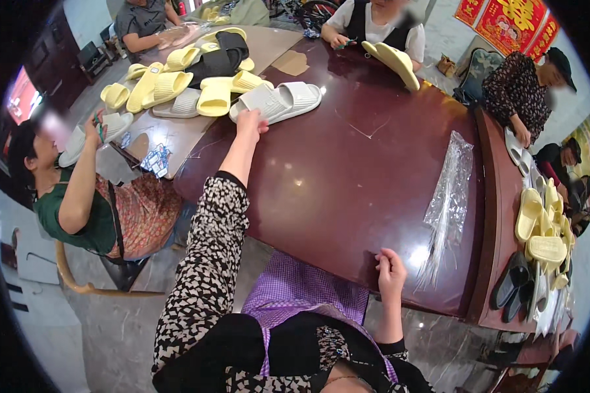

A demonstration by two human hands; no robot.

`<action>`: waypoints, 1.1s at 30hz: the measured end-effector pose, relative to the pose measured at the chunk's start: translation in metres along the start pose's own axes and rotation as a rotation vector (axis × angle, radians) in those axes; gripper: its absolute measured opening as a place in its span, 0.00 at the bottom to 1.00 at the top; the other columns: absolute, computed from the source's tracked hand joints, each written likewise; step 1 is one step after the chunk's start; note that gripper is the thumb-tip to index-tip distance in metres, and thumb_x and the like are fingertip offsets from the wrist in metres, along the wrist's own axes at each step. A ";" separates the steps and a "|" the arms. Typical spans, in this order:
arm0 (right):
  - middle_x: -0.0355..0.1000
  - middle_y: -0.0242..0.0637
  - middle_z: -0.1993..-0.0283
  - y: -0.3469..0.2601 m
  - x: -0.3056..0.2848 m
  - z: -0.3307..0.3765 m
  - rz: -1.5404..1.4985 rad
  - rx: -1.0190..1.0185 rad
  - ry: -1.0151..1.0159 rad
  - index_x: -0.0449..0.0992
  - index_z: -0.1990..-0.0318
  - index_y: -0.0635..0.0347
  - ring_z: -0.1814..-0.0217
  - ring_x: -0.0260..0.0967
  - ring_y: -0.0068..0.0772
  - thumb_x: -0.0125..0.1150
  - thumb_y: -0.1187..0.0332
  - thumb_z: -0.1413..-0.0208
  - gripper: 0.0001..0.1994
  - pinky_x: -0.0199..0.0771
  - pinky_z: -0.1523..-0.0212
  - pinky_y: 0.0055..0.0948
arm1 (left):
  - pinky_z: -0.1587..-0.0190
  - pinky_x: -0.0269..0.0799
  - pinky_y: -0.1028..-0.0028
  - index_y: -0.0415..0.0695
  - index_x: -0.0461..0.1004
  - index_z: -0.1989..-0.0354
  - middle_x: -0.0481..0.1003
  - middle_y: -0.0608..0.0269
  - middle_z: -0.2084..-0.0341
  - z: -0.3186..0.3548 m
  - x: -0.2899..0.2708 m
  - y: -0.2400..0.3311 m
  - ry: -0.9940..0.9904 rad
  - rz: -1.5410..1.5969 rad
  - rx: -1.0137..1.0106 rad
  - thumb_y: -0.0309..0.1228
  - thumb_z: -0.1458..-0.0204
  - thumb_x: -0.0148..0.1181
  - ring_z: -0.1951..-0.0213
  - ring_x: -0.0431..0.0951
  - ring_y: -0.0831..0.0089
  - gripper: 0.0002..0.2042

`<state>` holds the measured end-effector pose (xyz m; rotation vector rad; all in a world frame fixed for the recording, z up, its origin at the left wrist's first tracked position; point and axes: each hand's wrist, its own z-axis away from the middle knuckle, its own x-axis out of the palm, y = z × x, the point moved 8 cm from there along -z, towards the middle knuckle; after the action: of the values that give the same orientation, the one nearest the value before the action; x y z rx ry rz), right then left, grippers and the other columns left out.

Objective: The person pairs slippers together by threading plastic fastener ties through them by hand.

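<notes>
A pair of light grey slippers (278, 101) lies on the dark red table near the far left. My left hand (250, 123) reaches out to their near side, with the fingers closed on the edge and partly hidden by it. Close to the table's front edge, my right hand (391, 268) hovers with its fingers curled in, and no object shows in it. Beyond my left hand is a heap of yellow slippers (167, 88) with black slippers (219, 59) among them.
A clear plastic bag of thin white strips (449, 190) lies at the right of the dark red table (328, 183). More yellow slippers (545, 229) are piled beyond the raised edge. On the left, a person (78, 190) handles a grey slipper; others sit around, one behind a yellow pair (394, 63).
</notes>
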<state>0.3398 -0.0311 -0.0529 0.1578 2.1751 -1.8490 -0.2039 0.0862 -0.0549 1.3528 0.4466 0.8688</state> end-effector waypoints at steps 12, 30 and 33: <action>0.73 0.35 0.66 -0.020 -0.004 -0.028 -0.099 0.087 -0.077 0.71 0.53 0.68 0.72 0.67 0.19 0.49 0.74 0.42 0.11 0.68 0.71 0.17 | 0.74 0.74 0.68 0.40 0.66 0.57 0.72 0.62 0.70 0.164 0.028 -0.037 -0.257 0.240 -0.135 0.29 0.46 0.54 0.76 0.73 0.71 0.11; 0.70 0.30 0.71 -0.019 0.025 -0.087 -0.623 0.165 0.064 0.72 0.63 0.64 0.72 0.65 0.20 0.46 0.63 0.37 0.13 0.66 0.73 0.19 | 0.72 0.73 0.76 0.36 0.70 0.60 0.75 0.60 0.70 0.277 0.017 -0.040 -0.482 0.202 -0.088 0.23 0.45 0.49 0.76 0.74 0.76 0.06; 0.70 0.29 0.71 -0.025 0.010 -0.088 -0.558 0.141 0.122 0.72 0.64 0.64 0.71 0.64 0.19 0.46 0.64 0.37 0.13 0.66 0.71 0.20 | 0.72 0.71 0.78 0.37 0.70 0.60 0.75 0.62 0.70 0.275 0.012 -0.031 -0.439 0.190 -0.025 0.24 0.45 0.50 0.76 0.73 0.77 0.06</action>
<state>0.3109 0.0499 -0.0195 -0.3557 2.3347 -2.3379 0.0133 -0.0838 -0.0273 1.5294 -0.0331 0.6996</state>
